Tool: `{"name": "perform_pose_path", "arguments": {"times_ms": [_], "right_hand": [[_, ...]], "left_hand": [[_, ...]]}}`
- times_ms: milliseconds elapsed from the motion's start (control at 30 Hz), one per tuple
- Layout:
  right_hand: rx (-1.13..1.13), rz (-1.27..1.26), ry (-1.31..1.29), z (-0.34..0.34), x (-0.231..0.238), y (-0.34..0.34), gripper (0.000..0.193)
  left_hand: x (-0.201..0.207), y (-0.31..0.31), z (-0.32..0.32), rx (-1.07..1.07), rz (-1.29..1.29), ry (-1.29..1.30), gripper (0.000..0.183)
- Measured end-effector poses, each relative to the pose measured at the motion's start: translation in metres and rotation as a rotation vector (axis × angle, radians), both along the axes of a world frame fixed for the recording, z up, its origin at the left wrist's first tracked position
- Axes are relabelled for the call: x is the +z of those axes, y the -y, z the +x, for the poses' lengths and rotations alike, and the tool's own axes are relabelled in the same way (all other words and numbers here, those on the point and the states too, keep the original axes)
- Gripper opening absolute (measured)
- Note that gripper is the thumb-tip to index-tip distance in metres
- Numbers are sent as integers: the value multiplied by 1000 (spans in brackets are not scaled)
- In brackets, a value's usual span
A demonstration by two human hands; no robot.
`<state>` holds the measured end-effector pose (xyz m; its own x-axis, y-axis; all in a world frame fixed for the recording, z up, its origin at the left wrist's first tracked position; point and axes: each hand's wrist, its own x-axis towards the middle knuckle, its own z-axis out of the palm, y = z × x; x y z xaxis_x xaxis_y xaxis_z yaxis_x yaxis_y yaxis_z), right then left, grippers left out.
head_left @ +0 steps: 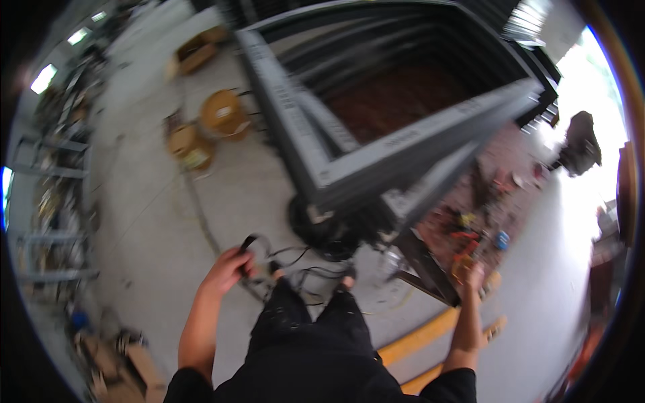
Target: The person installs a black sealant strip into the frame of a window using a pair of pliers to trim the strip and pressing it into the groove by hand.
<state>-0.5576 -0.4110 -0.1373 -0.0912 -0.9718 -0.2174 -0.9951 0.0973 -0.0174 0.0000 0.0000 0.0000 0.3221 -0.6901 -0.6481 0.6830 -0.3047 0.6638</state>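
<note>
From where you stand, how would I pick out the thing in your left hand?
Find the big grey metal frame ahead, then look down to the floor before it. There the left hand grips a black cable, looping thinly, unlike the round yellow-brown drums farther off.

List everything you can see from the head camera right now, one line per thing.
frame stack: one pile of grey metal frames, centre, filling the upper middle
cables: a black tangle, on the floor under the stack's near corner
spools: two or three, yellow-brown, floor left of the stack
box: one, brown, floor at upper left
racks: grey, along the left wall, blurred
tools: small red, yellow and blue items, floor at right
beams: two, yellow, floor at lower right
legs: black trousers, lower centre
left hand: gripping a black cable
right hand: open, holding nothing, near the tools
</note>
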Motion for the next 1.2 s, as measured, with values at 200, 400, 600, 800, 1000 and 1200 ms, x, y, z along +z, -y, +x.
{"name": "perform_pose_path", "arguments": {"times_ms": [200, 400, 600, 800, 1000, 1200], "right_hand": [[-137, 14, 205, -24, -66, 38, 83], [-487, 186, 739, -73, -89, 32, 35], [-676, 569, 1111, -55, -3, -119, 17], [404, 950, 811, 108, 105, -230, 46], [1316, 164, 698, 288, 156, -237, 57], [1439, 103, 756, 375, 175, -261, 57]], "left_hand": [[74, 2, 1, 155, 31, 105, 21], [95, 16, 5, 119, 24, 153, 25], [85, 12, 25, 64, 1, 130, 26], [86, 24, 34, -21, -29, 90, 27], [99, 28, 41, -93, -52, 46, 26], [97, 26, 37, -109, -31, 11, 27]]}}
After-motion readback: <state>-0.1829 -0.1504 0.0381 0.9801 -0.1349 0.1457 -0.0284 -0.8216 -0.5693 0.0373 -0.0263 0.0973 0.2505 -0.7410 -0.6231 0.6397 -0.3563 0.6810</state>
